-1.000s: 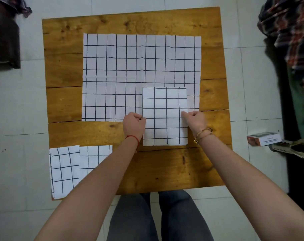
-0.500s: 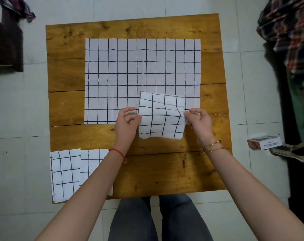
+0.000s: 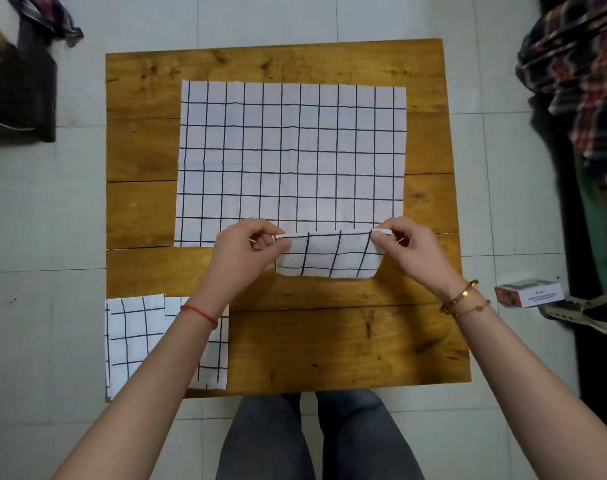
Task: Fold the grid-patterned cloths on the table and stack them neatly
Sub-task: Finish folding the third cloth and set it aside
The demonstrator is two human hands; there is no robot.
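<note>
Two hands are pinching the folded cloth [image 3: 326, 254]: left hand [image 3: 243, 252] and right hand [image 3: 411, 251] gripping its top corners, cloth hanging between the fingers.

light: soft, even, dimmer right | shadows: faint | blur: slight at edges | distortion: wide-angle bowing
</note>
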